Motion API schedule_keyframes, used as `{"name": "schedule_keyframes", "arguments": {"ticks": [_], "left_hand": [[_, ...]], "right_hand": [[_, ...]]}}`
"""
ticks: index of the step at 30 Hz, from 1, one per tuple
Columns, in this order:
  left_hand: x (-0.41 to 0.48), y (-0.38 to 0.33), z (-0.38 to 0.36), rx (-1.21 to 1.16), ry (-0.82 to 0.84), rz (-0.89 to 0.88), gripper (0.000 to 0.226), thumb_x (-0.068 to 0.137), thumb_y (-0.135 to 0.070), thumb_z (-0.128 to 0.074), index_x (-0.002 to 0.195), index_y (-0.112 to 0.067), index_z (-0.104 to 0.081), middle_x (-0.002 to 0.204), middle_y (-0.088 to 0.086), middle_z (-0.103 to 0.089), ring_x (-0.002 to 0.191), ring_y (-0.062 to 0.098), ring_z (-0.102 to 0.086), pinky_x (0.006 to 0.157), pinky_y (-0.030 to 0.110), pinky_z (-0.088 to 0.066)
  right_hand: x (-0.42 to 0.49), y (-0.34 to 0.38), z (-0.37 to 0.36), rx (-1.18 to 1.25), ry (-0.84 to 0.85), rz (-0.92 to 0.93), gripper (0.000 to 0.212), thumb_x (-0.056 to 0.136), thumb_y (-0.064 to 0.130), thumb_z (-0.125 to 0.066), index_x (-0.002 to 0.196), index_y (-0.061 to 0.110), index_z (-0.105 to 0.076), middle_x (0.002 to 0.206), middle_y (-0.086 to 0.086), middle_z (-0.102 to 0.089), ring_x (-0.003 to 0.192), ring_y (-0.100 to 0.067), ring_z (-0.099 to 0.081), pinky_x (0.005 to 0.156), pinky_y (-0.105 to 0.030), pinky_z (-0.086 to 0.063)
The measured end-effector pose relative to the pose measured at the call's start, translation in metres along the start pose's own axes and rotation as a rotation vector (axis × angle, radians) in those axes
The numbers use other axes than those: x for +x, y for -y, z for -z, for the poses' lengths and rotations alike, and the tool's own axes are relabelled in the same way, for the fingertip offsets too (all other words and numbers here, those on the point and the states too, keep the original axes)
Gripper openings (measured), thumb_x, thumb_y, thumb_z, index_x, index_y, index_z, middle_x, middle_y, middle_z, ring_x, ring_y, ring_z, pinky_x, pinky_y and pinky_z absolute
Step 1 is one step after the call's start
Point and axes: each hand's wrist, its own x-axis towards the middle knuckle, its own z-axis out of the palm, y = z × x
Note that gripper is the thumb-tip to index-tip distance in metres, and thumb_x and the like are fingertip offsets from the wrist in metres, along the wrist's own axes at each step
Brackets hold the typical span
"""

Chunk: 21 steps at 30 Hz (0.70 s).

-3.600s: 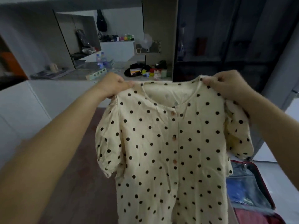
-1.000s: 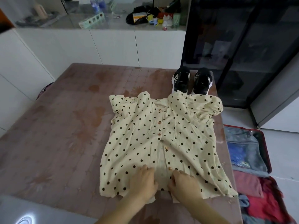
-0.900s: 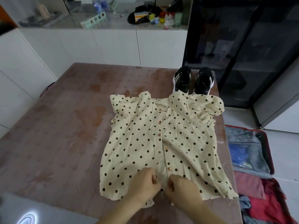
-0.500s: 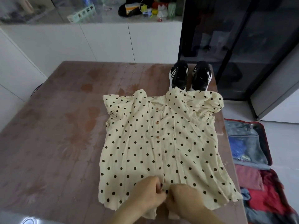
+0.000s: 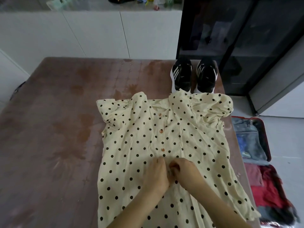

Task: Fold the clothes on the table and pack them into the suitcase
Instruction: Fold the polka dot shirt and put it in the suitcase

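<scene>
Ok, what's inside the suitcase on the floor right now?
The open suitcase holds red clothes in the near half. The far half shows a grey mesh cover with something blue under it; what that is cannot be told. The table edge hides its left side.

Only the person's two forearms and hands show, entering from the lower edge of the head view. Both forearms are bare as far as the frame reaches — no sleeve, cuff or edge of clothing comes into view. The left hand [image 5: 156,175] is bare, with no glove, ring, watch or bracelet visible on it or on its wrist. The right hand [image 5: 185,174] is likewise uncovered and plain at the wrist. The fingers of both are slim, the nails short as far as can be told — the fingertips are slightly blurred, so polish or finer marks cannot be made out.
</scene>
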Motion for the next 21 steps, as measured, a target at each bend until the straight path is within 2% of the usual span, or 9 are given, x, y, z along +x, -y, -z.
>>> {"name": "schedule_keyframes", "arguments": {"ticks": [3, 6, 11, 13, 17, 21], "left_hand": [[0.000, 0.010, -0.001, -0.066, -0.018, 0.005, 0.023, 0.089, -0.018, -0.055, 0.111, -0.016, -0.053, 0.113, -0.002, -0.054, 0.102, 0.016, -0.055, 0.085, 0.025, -0.045], [-0.003, 0.019, -0.001, -0.130, -0.050, 0.010, 0.013, 0.089, -0.021, -0.055, 0.101, -0.019, -0.061, 0.103, -0.007, -0.064, 0.095, 0.011, -0.060, 0.081, 0.026, -0.048], [-0.008, 0.023, -0.001, -0.184, -0.106, 0.044, 0.016, 0.092, -0.027, -0.054, 0.099, -0.019, -0.067, 0.097, -0.008, -0.069, 0.090, 0.008, -0.063, 0.081, 0.026, -0.050], [-0.011, 0.022, -0.002, -0.191, -0.102, 0.053, 0.018, 0.093, -0.030, -0.053, 0.097, -0.018, -0.065, 0.094, -0.009, -0.068, 0.087, 0.008, -0.062, 0.080, 0.026, -0.050], [-0.015, 0.016, -0.002, -0.314, -0.103, 0.092, 0.015, 0.093, -0.033, -0.055, 0.088, -0.022, -0.063, 0.082, -0.014, -0.063, 0.075, 0.001, -0.059, 0.068, 0.016, -0.047], [-0.015, 0.013, 0.000, -0.449, -0.097, 0.142, 0.020, 0.091, -0.030, -0.059, 0.077, -0.017, -0.065, 0.071, -0.008, -0.064, 0.065, 0.004, -0.059, 0.059, 0.015, -0.044]], "right_hand": [[-0.005, -0.001, -0.003, -0.013, -0.019, 0.057, 0.013, 0.090, 0.019, -0.055, 0.098, 0.021, -0.066, 0.095, 0.007, -0.061, 0.081, -0.009, -0.061, 0.074, -0.027, -0.052], [-0.008, 0.005, -0.008, -0.169, -0.015, 0.127, 0.016, 0.093, 0.027, -0.050, 0.102, 0.023, -0.063, 0.098, 0.006, -0.057, 0.085, -0.013, -0.060, 0.071, -0.026, -0.049], [-0.007, 0.004, -0.017, -0.303, 0.018, 0.073, 0.017, 0.096, 0.030, -0.046, 0.105, 0.024, -0.059, 0.101, 0.004, -0.062, 0.090, -0.018, -0.061, 0.077, -0.032, -0.051], [-0.008, 0.004, -0.013, -0.199, 0.029, 0.026, 0.015, 0.094, 0.029, -0.050, 0.099, 0.021, -0.062, 0.094, 0.004, -0.065, 0.086, -0.015, -0.061, 0.076, -0.030, -0.051], [-0.011, 0.011, 0.000, 0.290, -0.010, -0.134, 0.008, 0.086, 0.021, -0.066, 0.078, 0.018, -0.066, 0.073, 0.007, -0.067, 0.067, -0.005, -0.061, 0.060, -0.015, -0.045], [-0.012, 0.012, 0.001, 0.504, 0.022, -0.210, 0.016, 0.085, 0.007, -0.064, 0.075, 0.017, -0.070, 0.063, 0.003, -0.068, 0.052, 0.000, -0.058, 0.052, -0.013, -0.043]]}}
